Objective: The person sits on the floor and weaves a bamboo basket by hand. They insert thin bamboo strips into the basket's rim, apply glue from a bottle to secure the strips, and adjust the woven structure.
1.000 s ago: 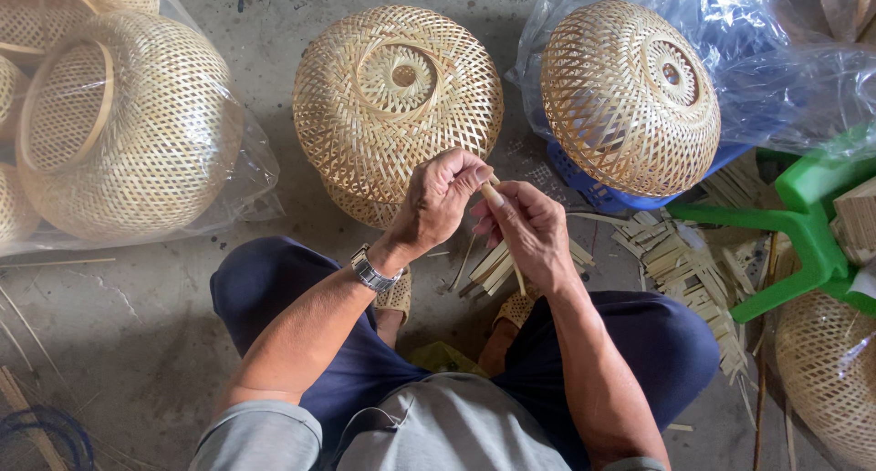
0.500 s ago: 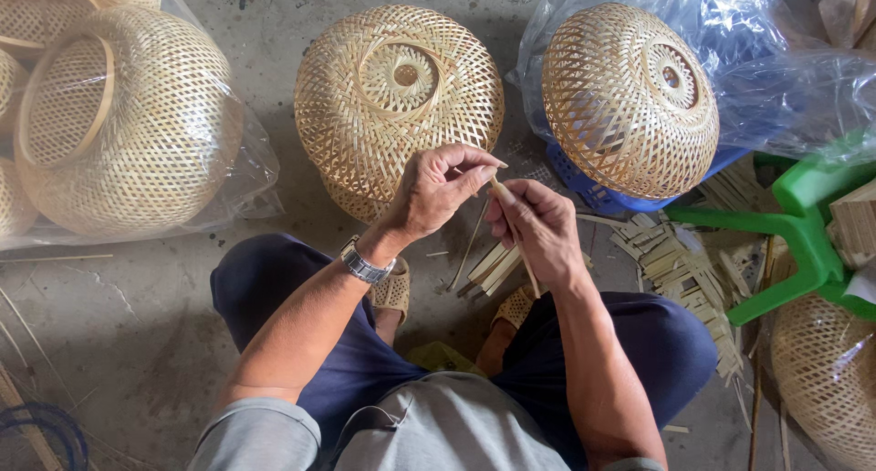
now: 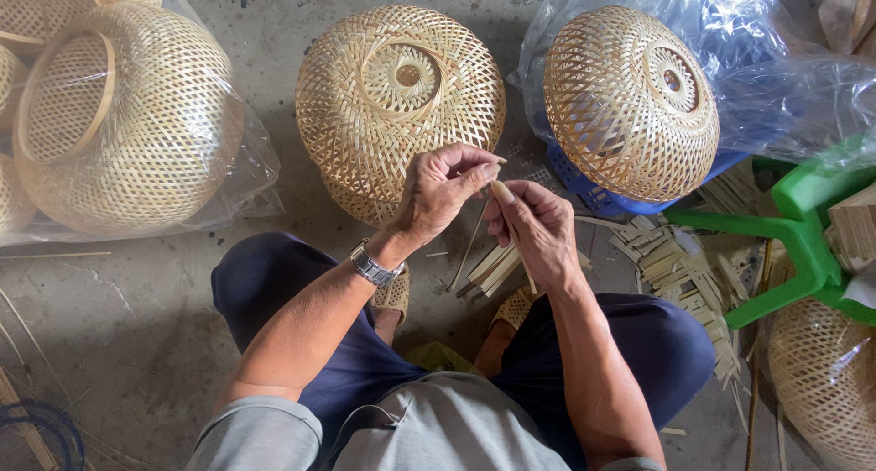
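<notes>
My left hand (image 3: 443, 190), with a metal watch on its wrist, is pinched at the fingertips just in front of a round woven bamboo basket (image 3: 400, 106) on the concrete floor. My right hand (image 3: 534, 229) is closed around a thin bamboo strip (image 3: 507, 217) that runs down from its thumb. The two hands nearly meet above my knees. Whether the left fingertips also grip the strip's top end is too small to tell. Loose bamboo slats (image 3: 491, 268) lie on the floor under my hands.
A second woven basket (image 3: 630, 101) sits on a blue crate in clear plastic at the right. More baskets in a plastic bag (image 3: 123, 115) lie at the left. A green plastic stool (image 3: 803, 234), piled bamboo offcuts (image 3: 671, 266) and another basket (image 3: 821, 380) crowd the right side.
My left hand has lifted and moved slightly right, its fingertips now pinched above the right hand. The right hand with the strip has hardly shifted.
</notes>
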